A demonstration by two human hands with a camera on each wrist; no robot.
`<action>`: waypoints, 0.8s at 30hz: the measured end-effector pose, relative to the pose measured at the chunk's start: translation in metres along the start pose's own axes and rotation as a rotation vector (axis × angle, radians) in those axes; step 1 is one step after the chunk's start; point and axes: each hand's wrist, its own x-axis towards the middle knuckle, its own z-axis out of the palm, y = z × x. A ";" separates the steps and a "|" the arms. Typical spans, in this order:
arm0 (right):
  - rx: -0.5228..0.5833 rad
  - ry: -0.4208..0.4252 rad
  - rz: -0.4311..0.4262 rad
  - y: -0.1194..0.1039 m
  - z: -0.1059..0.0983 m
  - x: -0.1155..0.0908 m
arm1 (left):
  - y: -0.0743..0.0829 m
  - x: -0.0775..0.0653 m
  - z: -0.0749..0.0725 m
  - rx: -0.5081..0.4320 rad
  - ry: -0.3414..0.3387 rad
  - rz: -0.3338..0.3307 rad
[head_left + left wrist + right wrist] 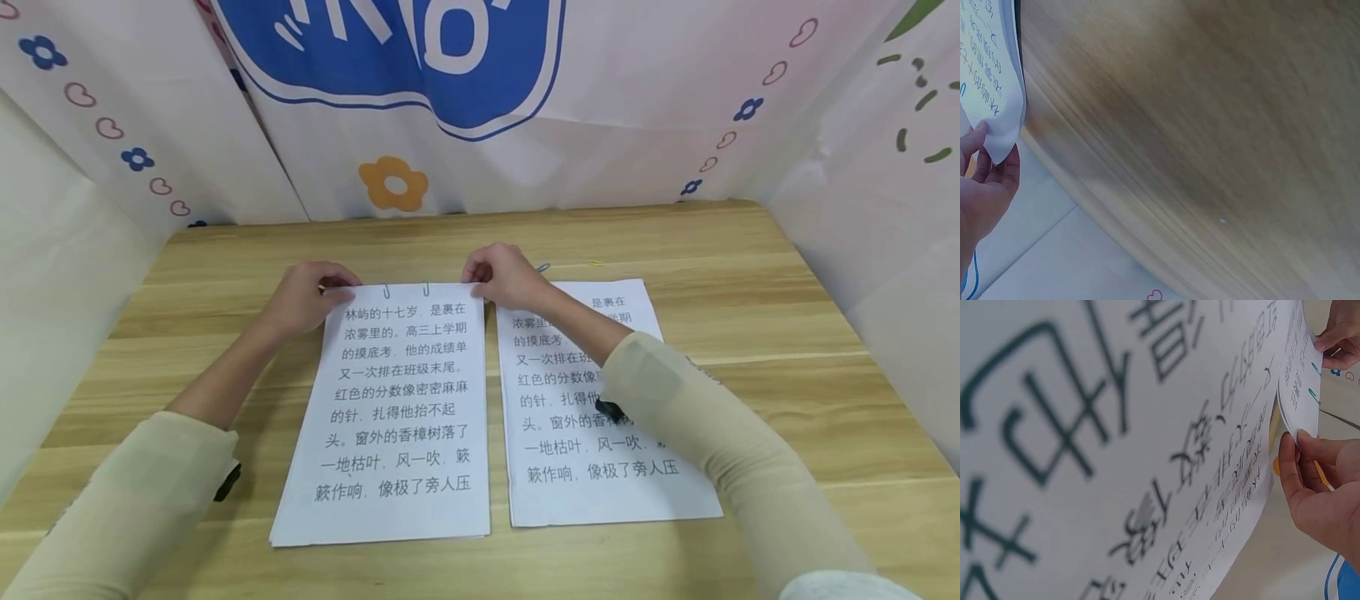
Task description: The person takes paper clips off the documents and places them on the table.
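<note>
A stack of printed paper [405,517] lies left of centre on the table, with lines of large Chinese characters. Two paper clips, a blue one [1316,367] and a green one [1314,395], sit on its top edge. My left hand [303,296] pinches the top left corner between thumb and fingers; the left wrist view shows that corner bent up. At the top right corner, my right hand [513,277] pinches the sheets with thumb and fingertips. Under my right forearm lies a second printed stack [600,500], partly hidden by the sleeve.
Behind the second stack lie a loose blue paper clip [543,267] and a yellow one [595,263]. The wooden table [787,292] ends at the back against a white cloth [615,150] with a blue sign print and flowers. More white cloth hangs at both sides.
</note>
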 end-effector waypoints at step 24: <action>0.052 0.004 0.025 -0.001 0.001 0.000 | 0.002 -0.001 -0.002 -0.006 -0.010 -0.008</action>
